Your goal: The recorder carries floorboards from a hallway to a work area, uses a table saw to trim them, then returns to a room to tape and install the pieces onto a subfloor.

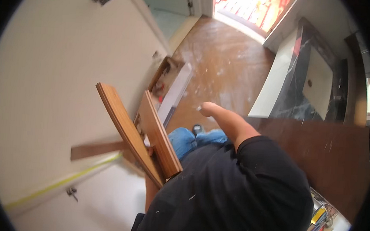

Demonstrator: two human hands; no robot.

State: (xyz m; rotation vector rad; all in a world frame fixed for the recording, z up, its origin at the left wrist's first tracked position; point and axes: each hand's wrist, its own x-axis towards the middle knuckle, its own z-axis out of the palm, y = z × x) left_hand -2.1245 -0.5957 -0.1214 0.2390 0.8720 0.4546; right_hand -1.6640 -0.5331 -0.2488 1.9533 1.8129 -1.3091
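Through the head camera I see two planks [128, 134] slanting at left beside the body, the mostly hidden left hand [150, 150] closed around them. My right hand [209, 109] hangs over the floor [231, 55], fingers curled; I cannot tell whether it holds anything.

Head-worn fisheye (the left one) looks steeply down.

Renovation site: planks [126, 133], smeared floor [227, 54]
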